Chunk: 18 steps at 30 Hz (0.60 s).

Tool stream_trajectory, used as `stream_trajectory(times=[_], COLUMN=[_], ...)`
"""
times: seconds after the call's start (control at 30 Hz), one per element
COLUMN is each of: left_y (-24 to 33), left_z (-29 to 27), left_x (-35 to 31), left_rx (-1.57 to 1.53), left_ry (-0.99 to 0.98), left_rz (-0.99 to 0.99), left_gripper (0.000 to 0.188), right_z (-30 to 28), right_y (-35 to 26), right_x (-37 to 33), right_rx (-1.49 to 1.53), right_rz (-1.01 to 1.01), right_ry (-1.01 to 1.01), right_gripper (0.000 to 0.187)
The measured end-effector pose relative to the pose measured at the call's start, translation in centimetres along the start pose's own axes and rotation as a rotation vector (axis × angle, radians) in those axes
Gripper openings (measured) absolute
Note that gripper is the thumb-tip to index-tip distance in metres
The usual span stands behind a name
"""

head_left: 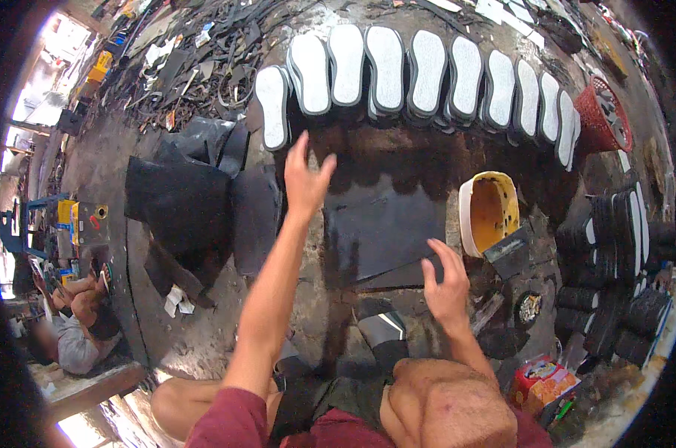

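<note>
My left hand [306, 183] reaches out with fingers apart and nothing in it, just below the leftmost white-topped shoe sole [271, 108]. My right hand [448, 287] is also empty, fingers spread, near the lower right corner of a flat black sheet [386, 228]. That sheet lies on the ground between my hands. Beyond it, several stacks of white-topped soles [386, 67] stand in a curved row. To the right of the sheet is a pale yellow tub [466, 216] with brown residue inside. A dark flat piece [508, 254] leans against the tub's near side.
Black sheets [177, 198] are heaped at left, and dark scraps [196, 67] cover the far left ground. A red basket [605, 119] stands far right, above stacked dark soles [614, 231]. A red box [539, 384] is near my right knee. Another person [80, 347] sits at left.
</note>
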<state>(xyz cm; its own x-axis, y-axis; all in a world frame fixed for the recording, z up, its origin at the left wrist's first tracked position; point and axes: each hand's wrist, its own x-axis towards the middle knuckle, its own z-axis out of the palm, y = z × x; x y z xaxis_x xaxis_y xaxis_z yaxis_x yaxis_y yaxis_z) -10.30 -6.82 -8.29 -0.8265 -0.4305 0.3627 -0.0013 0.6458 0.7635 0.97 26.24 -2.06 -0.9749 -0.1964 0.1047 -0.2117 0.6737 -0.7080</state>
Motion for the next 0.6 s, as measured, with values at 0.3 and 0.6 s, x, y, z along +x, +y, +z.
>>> stream_trajectory(times=[0.3,0.6], left_y=[0.8,-1.4], left_z=[4.8,3.2], left_x=[13.7,15.1], left_rx=[0.179,-0.381], left_ry=[0.002,0.017], left_rz=[-0.671,-1.025], left_gripper=[0.102,0.062], right_z=[1.2,11.2], right_y=[-3.6,-5.1], right_x=[17.9,30.8], right_rx=[0.043,-0.244], right_rz=[-0.286,-0.747], right_ry=[0.116,-0.047], right_gripper=[0.029,0.037])
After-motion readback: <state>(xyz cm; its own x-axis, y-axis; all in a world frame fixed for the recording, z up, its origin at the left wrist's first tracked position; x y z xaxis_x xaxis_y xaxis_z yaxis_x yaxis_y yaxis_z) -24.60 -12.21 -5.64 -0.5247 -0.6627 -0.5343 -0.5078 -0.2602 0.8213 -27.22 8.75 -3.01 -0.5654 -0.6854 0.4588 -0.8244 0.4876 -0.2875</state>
